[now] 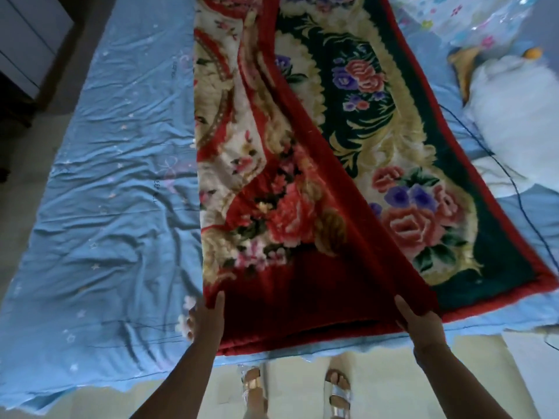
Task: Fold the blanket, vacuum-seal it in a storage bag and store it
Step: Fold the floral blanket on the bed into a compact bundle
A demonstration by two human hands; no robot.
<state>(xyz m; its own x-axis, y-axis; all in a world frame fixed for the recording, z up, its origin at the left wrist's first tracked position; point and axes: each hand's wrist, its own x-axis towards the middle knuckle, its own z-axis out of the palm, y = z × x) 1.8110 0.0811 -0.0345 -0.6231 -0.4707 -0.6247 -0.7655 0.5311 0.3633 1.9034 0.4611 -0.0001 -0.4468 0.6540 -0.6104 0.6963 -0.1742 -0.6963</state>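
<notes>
The left hand [205, 319], at 7 o'clock in the view, pinches the blanket's [302, 207] near red border, thumb on top and fingers tucked under. The right hand [420, 322], at 5 o'clock, grips the same upper layer's other near corner the same way. Held apart like this, they keep the edge taut so the lifted half can be laid square. That half rises toward 12 o'clock, its cream-and-red side up, over the dark green floral half lying flat on the bed [106, 176]. The fold looks about half made. At 1 o'clock a clear flower-printed plastic sheet [472, 22], probably the storage bag, lies within reach. A white cushion [514, 110] sits at 3 o'clock.
</notes>
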